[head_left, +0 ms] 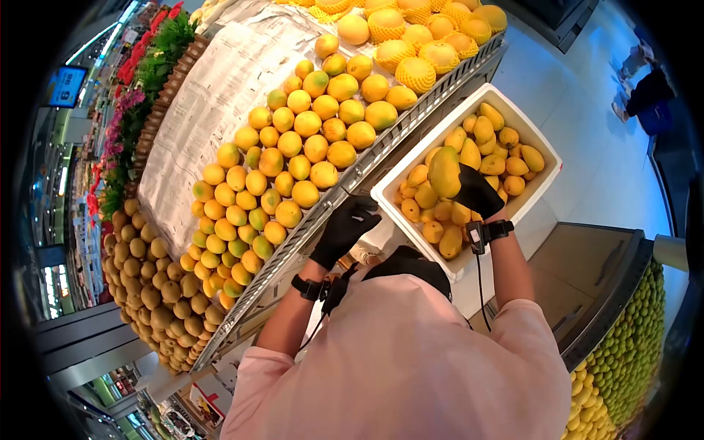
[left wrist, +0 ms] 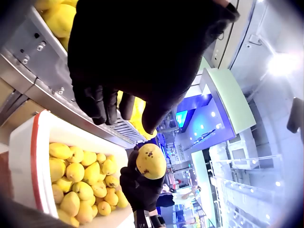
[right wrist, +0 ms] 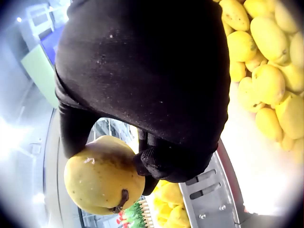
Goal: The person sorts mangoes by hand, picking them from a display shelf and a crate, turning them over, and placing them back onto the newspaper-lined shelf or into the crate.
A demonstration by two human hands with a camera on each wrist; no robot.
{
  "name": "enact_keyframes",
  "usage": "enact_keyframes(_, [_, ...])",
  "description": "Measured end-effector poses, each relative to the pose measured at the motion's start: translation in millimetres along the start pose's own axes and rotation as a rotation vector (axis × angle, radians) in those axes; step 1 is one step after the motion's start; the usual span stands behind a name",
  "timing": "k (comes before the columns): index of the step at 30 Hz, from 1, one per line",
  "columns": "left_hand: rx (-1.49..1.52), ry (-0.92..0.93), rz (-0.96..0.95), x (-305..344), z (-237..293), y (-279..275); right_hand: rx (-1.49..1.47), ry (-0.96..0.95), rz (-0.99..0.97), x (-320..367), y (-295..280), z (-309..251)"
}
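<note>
A large yellow mango (head_left: 444, 172) is gripped in my black-gloved right hand (head_left: 478, 192), raised over a white foam box (head_left: 543, 187) full of mangoes. In the right wrist view, thumb and fingers close around the mango (right wrist: 102, 175), whose skin carries a dark brown mark. Dark spots dot the mango's (left wrist: 151, 161) other side in the left wrist view. My gloved left hand (head_left: 346, 229) hovers at the display stand's front rail, holding nothing, its fingers loosely bent. Rows of yellow-orange mangoes (head_left: 290, 143) lie on the stand beyond it.
A slatted metal rail (head_left: 374, 150) edges the stand. Fruit in foam nets (head_left: 416, 73) sits at its far end, brown round fruit (head_left: 158, 290) at its near left. White paper (head_left: 220, 95) lines the back. A green fruit display (head_left: 627, 352) stands behind on the right.
</note>
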State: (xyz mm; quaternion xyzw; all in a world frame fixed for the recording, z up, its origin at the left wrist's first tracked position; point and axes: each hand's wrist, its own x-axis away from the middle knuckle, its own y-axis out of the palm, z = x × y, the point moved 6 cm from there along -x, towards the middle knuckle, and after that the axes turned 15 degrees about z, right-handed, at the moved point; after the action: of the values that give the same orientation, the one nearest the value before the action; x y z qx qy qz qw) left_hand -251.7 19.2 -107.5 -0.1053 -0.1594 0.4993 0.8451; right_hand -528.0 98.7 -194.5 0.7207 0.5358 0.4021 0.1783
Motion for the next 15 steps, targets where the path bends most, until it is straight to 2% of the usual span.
enact_keyframes(1, [-0.021, -0.005, -0.037, -2, 5, 5, 0.106, -0.051, -0.027, 4, 9, 1])
enact_keyframes(3, [0.142, -0.102, -0.066, -8, 18, 17, 0.121, -0.051, 0.014, 20, 29, -2])
enact_keyframes(5, [0.219, -0.115, -0.072, -15, 26, 25, 0.180, -0.057, 0.050, 28, 45, -5])
enact_keyframes(8, [0.073, -0.155, -0.023, -19, 46, 28, 0.359, -0.009, 0.116, 35, 69, -9])
enact_keyframes(12, [0.030, -0.231, -0.064, -20, 44, 32, 0.560, -0.052, 0.007, 31, 102, -3])
enact_keyframes(15, [0.015, -0.287, -0.110, -15, 38, 31, 0.733, -0.109, 0.083, 22, 105, 12])
